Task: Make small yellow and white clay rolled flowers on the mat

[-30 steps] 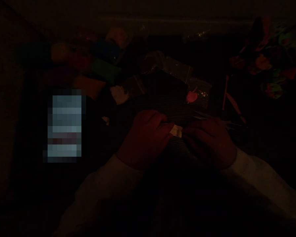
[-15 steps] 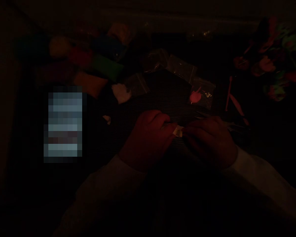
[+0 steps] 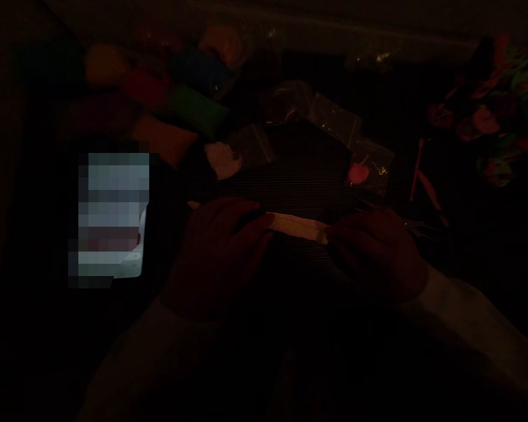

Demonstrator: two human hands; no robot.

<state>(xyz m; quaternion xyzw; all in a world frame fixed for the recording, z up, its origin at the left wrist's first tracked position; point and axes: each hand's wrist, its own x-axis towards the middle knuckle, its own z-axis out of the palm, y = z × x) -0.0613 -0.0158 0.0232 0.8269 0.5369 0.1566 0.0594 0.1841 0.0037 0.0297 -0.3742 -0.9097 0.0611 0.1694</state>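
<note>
The light is very dim. Stretched between both hands, just above or on the dark ribbed surface, is a flat pale strip [image 3: 297, 227]; whether it is clay, paper or tape I cannot make out. My left hand [image 3: 220, 252] pinches its left end between thumb and fingers. At the other end, the closed fingertips of my right hand [image 3: 374, 249] grip the strip. A small pale scrap [image 3: 193, 205] shows partly behind my left hand. Beyond the right hand lie what look like scissors [image 3: 416, 225], dark and only partly visible.
A lit phone [image 3: 114, 217], mostly blurred, lies at left. Several coloured packs, including a green pack [image 3: 198, 111] and an orange pack [image 3: 165, 140], are behind it. Clear zip bags [image 3: 334, 117], a white lump [image 3: 222, 160], a pink tool [image 3: 417, 170] and colourful shapes [image 3: 497, 164] lie farther off.
My left hand has moved left, away from my right hand, and a much longer length of the pale strip now shows between them. The right hand has hardly moved.
</note>
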